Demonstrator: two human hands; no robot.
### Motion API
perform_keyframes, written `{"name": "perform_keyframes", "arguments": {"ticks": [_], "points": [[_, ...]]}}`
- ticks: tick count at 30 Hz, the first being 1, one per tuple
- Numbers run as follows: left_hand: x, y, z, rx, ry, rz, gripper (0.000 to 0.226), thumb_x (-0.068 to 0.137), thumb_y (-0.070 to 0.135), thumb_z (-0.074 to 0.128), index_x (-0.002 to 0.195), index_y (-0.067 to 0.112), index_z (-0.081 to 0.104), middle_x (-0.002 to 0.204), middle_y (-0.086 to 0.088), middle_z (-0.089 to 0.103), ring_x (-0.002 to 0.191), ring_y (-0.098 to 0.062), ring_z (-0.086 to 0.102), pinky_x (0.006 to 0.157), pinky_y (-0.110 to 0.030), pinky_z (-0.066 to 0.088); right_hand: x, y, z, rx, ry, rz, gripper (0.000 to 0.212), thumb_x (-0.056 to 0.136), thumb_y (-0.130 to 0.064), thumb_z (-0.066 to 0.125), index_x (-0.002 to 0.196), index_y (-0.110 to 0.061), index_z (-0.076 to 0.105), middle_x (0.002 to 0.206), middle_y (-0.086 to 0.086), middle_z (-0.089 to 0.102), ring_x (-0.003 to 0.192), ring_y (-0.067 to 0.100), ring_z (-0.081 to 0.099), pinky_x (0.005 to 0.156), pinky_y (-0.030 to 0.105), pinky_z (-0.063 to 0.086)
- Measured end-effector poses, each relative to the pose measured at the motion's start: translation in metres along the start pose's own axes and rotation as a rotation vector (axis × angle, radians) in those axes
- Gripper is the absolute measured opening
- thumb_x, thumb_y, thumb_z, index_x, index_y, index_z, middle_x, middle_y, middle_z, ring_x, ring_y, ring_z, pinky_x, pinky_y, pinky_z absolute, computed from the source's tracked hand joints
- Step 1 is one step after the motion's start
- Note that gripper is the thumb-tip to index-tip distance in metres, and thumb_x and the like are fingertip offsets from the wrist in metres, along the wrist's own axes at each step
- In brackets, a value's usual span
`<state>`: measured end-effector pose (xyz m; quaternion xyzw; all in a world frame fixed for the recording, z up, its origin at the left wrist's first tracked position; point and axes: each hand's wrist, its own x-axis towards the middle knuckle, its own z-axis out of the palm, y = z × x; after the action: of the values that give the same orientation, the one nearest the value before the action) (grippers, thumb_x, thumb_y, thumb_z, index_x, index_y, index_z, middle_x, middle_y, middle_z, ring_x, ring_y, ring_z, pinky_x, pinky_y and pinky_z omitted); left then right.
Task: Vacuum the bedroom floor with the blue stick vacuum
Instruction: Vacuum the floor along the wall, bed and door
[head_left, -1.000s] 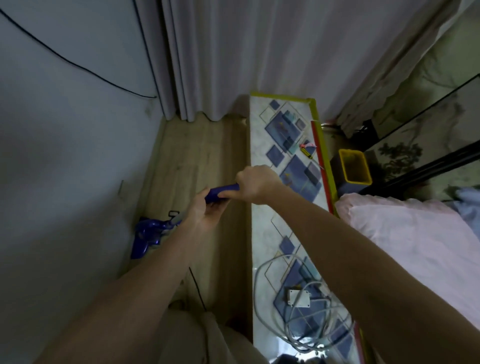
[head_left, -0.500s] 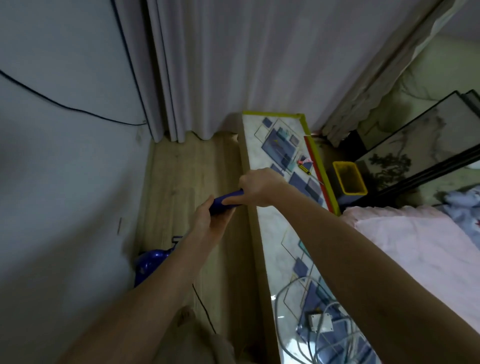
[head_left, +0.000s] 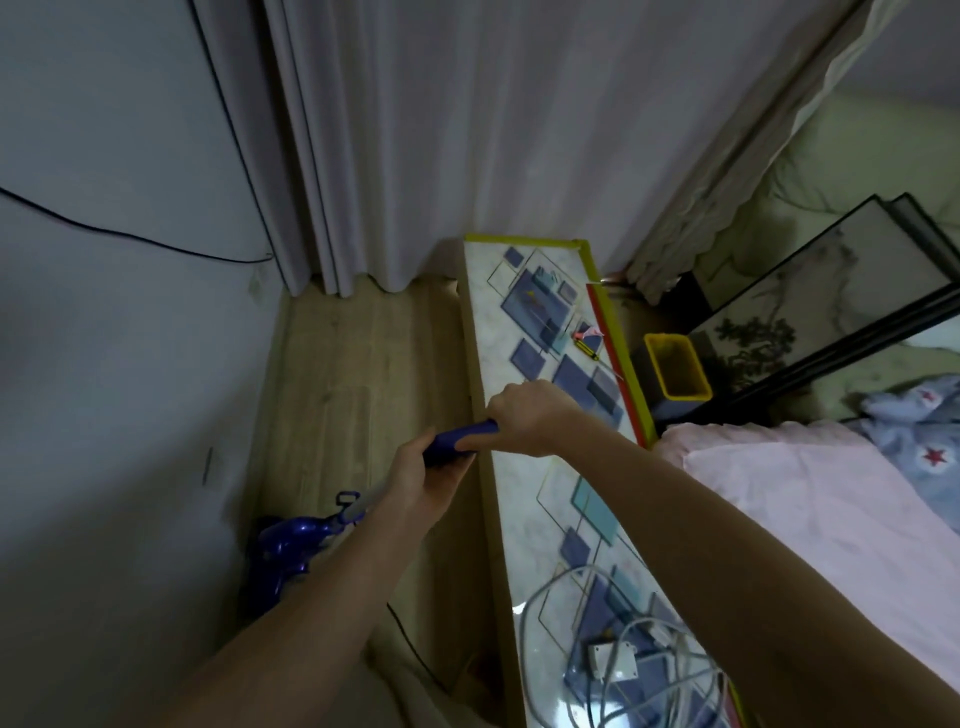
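Observation:
The blue stick vacuum stands in the narrow strip of wooden floor (head_left: 358, 374) between the wall and a long bench. Its blue handle (head_left: 457, 439) runs between my two hands. My right hand (head_left: 530, 415) grips the handle's upper end. My left hand (head_left: 423, 480) holds the handle just below, fingers wrapped round it. The vacuum's blue body (head_left: 283, 551) sits low at the left, close to the wall, partly hidden behind my left forearm. The vacuum's floor head is out of sight.
A long bench (head_left: 524, 395) with a blue-square pattern runs along the right of the floor strip, with coiled white cables (head_left: 623, 670) and a screwdriver (head_left: 587, 347) on it. Grey curtains (head_left: 467, 156) hang at the far end. A yellow bin (head_left: 675, 371), a pink bed (head_left: 810, 504) and a black cord (head_left: 410, 644) on the floor.
The view has tilted up a little and shows more curtain. Both hands keep their grip on the handle, and the vacuum body stays by the wall.

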<state>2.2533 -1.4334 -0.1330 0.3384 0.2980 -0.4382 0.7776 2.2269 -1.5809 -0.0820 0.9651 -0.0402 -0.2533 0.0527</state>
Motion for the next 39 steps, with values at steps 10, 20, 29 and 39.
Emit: {"name": "perform_keyframes", "arguments": {"ticks": [10,20,29,39], "points": [[-0.002,-0.067,0.070,-0.011,-0.015,-0.064,0.012,0.101,0.009,0.043,0.099,0.000,0.050,0.098,-0.023,0.056,0.088,-0.033,0.059,0.102,-0.040,0.045,-0.043,0.084,0.010,-0.083,0.030,0.038,0.074,0.082,-0.083,0.028,0.068,-0.015,0.054,0.062,0.000,0.052,0.058,0.018,0.052,0.056,0.033,0.041],[0.000,-0.082,0.076,0.064,0.038,-0.049,0.012,0.099,0.009,0.045,0.091,0.002,0.050,0.091,-0.021,0.056,0.080,-0.032,0.059,0.088,-0.041,0.051,-0.057,0.089,0.028,-0.023,0.096,0.087,0.079,0.081,-0.083,0.031,0.074,-0.011,0.063,0.061,0.000,0.052,0.055,0.016,0.051,0.052,0.030,0.036],[0.007,-0.042,0.027,0.059,0.134,0.057,0.023,0.098,0.011,0.048,0.117,0.000,0.045,0.096,-0.021,0.057,0.083,-0.033,0.061,0.085,-0.044,0.054,-0.022,0.034,0.023,0.084,0.060,-0.005,0.072,0.084,-0.081,0.033,0.065,-0.014,0.052,0.058,0.000,0.049,0.054,0.017,0.049,0.052,0.030,0.037],[0.003,0.021,0.007,-0.070,0.121,0.153,0.010,0.100,0.012,0.045,0.093,0.004,0.048,0.091,-0.020,0.054,0.080,-0.029,0.059,0.084,-0.038,0.048,0.034,-0.012,-0.023,0.023,0.087,-0.074,0.072,0.083,-0.081,0.034,0.063,-0.013,0.049,0.058,0.000,0.049,0.051,0.017,0.047,0.050,0.029,0.037]]}}
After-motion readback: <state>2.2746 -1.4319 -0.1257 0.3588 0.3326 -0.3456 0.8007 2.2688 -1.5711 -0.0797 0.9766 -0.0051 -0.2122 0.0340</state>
